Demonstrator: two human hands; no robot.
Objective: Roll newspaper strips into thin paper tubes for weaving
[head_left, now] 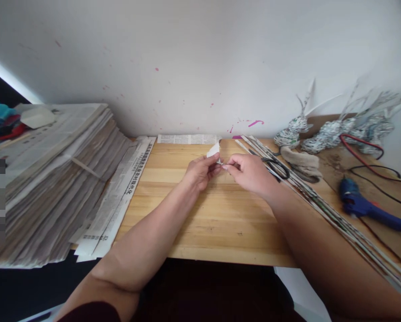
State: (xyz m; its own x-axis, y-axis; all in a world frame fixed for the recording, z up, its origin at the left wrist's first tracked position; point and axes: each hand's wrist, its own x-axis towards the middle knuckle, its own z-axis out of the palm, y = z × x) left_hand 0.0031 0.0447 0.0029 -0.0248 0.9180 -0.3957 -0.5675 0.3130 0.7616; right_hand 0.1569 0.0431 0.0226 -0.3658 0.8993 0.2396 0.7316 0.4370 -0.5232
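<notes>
A small piece of white paper [213, 150] sticks up from the fingers of my left hand [203, 171], which is closed on it above the middle of the wooden table. Close on its right, my right hand [249, 172] pinches the paper's narrow lower end between thumb and forefinger. The two hands nearly touch, and the part of the paper between the fingertips is thin and partly hidden.
A tall stack of newspapers [86, 165] stands at left beside newspaper strips [129, 179]. Long paper rods [316, 201], black scissors [277, 167], a beige cloth [301, 162], woven paper figures [294, 130] and a blue glue gun [364, 205] lie at right.
</notes>
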